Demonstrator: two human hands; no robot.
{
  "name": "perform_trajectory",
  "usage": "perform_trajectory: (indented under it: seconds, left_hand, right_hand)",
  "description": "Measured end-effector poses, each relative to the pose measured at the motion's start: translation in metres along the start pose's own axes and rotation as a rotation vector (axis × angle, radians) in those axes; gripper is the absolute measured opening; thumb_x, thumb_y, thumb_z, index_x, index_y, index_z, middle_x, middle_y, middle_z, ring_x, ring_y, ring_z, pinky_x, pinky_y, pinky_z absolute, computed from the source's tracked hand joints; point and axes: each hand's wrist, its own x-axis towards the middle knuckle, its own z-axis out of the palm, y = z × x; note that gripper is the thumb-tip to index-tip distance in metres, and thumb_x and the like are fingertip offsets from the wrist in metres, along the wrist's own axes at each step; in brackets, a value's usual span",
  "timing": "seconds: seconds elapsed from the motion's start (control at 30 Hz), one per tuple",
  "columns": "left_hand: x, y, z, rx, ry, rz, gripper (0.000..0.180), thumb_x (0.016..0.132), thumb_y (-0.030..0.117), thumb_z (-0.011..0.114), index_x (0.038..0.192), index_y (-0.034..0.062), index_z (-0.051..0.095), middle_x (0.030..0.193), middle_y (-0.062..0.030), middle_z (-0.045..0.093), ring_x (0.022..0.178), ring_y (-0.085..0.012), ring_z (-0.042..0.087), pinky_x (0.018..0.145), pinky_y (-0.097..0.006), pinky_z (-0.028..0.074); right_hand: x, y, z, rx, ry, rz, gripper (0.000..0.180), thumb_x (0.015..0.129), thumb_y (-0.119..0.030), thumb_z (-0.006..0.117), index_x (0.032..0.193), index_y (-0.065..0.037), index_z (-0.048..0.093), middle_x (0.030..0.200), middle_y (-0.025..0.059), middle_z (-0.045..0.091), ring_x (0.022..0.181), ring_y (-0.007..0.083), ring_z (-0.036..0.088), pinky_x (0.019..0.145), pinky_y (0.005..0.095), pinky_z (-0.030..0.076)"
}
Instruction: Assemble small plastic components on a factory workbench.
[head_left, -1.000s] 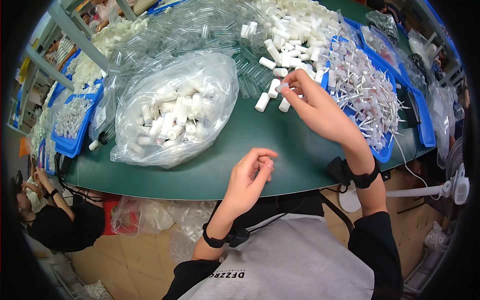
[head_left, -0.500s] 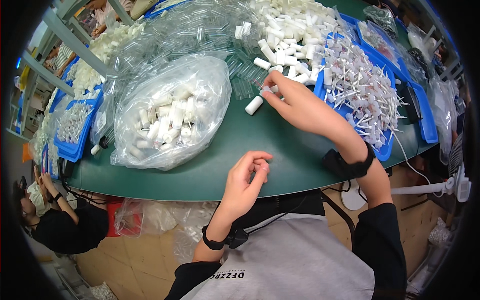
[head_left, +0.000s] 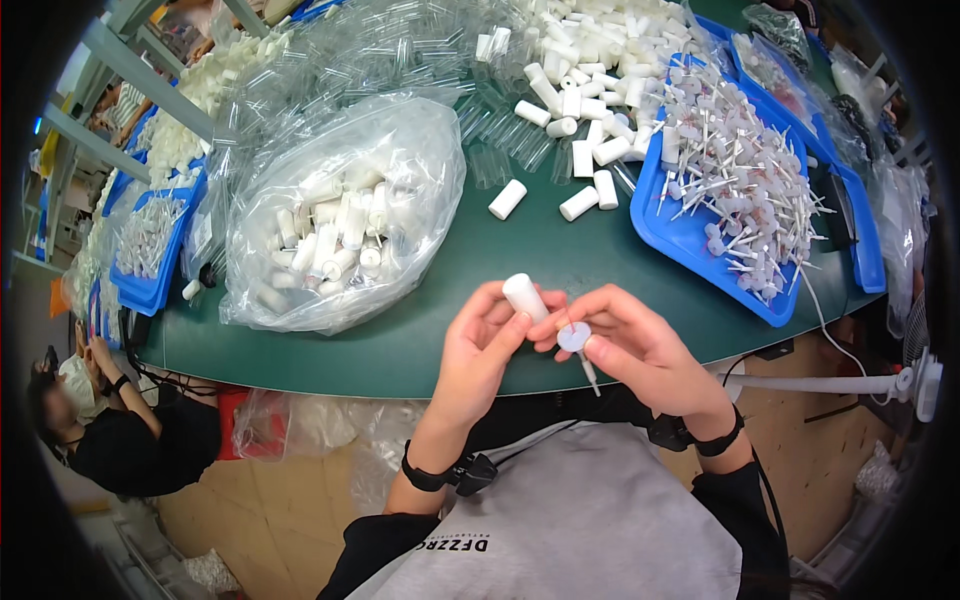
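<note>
Hands (head_left: 560, 345) meeting, white tube (head_left: 524, 297) half-hidden, stemmed cap (head_left: 577, 343) perhaps touching

clear plastic bag (head_left: 335, 215) of white tubes, left-centre on green table (head_left: 420, 330); more clear bags (head_left: 890, 215) at right edge.

Bare desk (head_left: 450, 270) straight ahead of both hands, open up to two loose caps (head_left: 507, 199) lying apart. Blocked on the left by a bulging bag (head_left: 330, 215) reaching almost to the near edge. Hemmed on the right by a blue tray (head_left: 690, 245) heaped with stick parts (head_left: 735, 170), its corner near the right hand (head_left: 635, 350). Walled off farther back by clear tubes (head_left: 400, 60) and a cap pile (head_left: 590, 40). Narrow lane between bag and tray only.
</note>
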Motion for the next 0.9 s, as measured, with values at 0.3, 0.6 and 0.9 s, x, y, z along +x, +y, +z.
perform_trajectory:
  seconds: [0.3, 0.6, 0.9]
  left_hand:
    - [-0.001, 0.004, 0.007, 0.062, 0.034, 0.009, 0.042, 0.085, -0.001, 0.062, 0.125, -0.002, 0.047, 0.105, -0.0129, 0.061, 0.1, -0.0164, 0.06, 0.087, -0.028, 0.048]
    - [0.0, 0.007, 0.004, 0.004, 0.012, -0.096, 0.039, 0.088, -0.001, 0.059, 0.125, -0.0067, 0.047, 0.109, -0.0185, 0.061, 0.094, -0.02, 0.063, 0.085, -0.032, 0.052]
    - [0.002, 0.002, 0.001, 0.017, -0.035, -0.098, 0.038, 0.088, -0.001, 0.056, 0.125, -0.0078, 0.046, 0.112, -0.0206, 0.06, 0.105, -0.024, 0.061, 0.089, -0.035, 0.052]
  right_hand:
    - [0.01, 0.026, 0.002, -0.456, 0.187, -0.438, 0.027, 0.089, -0.004, 0.055, 0.114, 0.001, 0.048, 0.12, 0.0183, 0.055, 0.113, 0.0278, 0.054, 0.095, 0.0362, 0.044]
    - [0.014, 0.04, 0.008, -0.42, 0.326, -0.41, 0.026, 0.086, -0.004, 0.06, 0.111, 0.001, 0.053, 0.11, 0.0137, 0.059, 0.103, 0.0259, 0.057, 0.085, 0.0339, 0.047]
    - [0.031, 0.051, 0.012, -0.628, 0.451, -0.474, 0.025, 0.079, -0.008, 0.069, 0.102, -0.004, 0.061, 0.094, 0.007, 0.057, 0.086, 0.0212, 0.05, 0.067, 0.0285, 0.043]
